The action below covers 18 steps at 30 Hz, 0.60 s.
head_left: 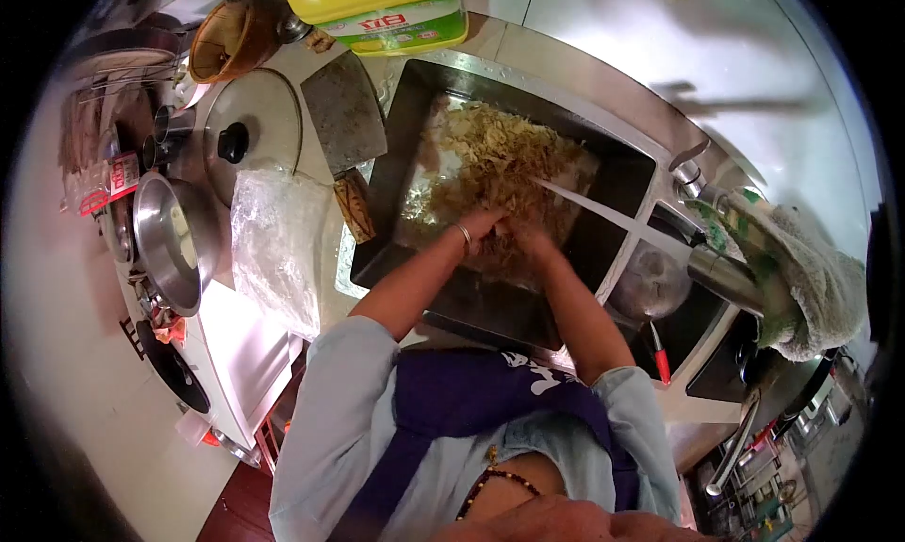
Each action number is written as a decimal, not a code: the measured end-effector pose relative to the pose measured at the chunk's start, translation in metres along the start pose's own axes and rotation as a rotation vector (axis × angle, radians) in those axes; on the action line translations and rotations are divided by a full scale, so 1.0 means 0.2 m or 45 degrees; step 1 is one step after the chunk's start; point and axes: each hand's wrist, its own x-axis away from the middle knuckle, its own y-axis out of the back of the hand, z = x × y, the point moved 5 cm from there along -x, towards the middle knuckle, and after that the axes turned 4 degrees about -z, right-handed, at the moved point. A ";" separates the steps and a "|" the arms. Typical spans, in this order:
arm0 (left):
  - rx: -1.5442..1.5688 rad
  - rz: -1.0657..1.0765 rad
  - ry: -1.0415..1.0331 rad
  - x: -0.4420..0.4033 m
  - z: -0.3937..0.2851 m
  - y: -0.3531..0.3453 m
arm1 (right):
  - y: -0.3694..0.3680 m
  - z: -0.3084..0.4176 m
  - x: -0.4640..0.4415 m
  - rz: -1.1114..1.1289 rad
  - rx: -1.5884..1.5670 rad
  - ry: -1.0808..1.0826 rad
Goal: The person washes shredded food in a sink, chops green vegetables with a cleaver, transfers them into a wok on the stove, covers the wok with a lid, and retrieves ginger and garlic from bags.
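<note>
Head view, left hand (483, 225), right hand (528, 240): among shreds (509, 146); cannot tell grip.
Sink (617, 179): loosen clumps gently, below rim.

Readable text, one item: jug (377, 9), yellow, beyond the hands and off toward the left-hand side. Label (396, 25) on it has two big red Chinese characters, 立白, on a pale patch with green around. Smaller print on the same label: too small to read.

Rest is marks only. Bag (102, 184), well out past the left hand (483, 229): red and white blocks with characters, can't make them out. Apron (500, 391), on the near side of both hands, right hand (528, 240) included: white print on purple, partly hidden in folds, can't tell if it's letters or a drawing.
</note>
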 end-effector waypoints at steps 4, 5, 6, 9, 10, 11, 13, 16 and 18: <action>-0.443 -0.370 -0.403 0.45 -0.54 -0.13 | 0.17 0.22 -0.05 -0.081 -0.516 0.262; -0.546 -0.536 -0.506 0.39 -0.56 -0.13 | 0.21 0.31 -0.03 -0.114 -0.704 0.336; -0.649 -0.705 -0.609 0.40 -0.63 -0.13 | 0.25 0.35 -0.04 -0.150 -0.543 0.175; -1.292 -0.671 -0.614 0.52 -0.83 -0.08 | 0.44 0.56 0.07 -0.273 0.226 -0.125; -1.385 -0.725 -0.643 0.53 -0.88 -0.02 | 0.48 0.54 0.03 -0.432 0.222 0.022; -1.294 -0.878 -0.732 0.45 -0.89 0.14 | 0.56 0.47 -0.04 -0.594 0.218 0.170; -1.125 -1.115 -0.801 0.43 -0.89 0.27 | 0.64 0.32 -0.19 -0.793 0.233 0.285; -1.000 -1.249 -0.733 0.46 -0.86 0.29 | 0.56 0.28 -0.26 -0.876 0.450 0.232; -1.035 -1.141 -0.667 0.36 -0.79 0.15 | 0.29 0.40 -0.14 -0.805 0.602 0.404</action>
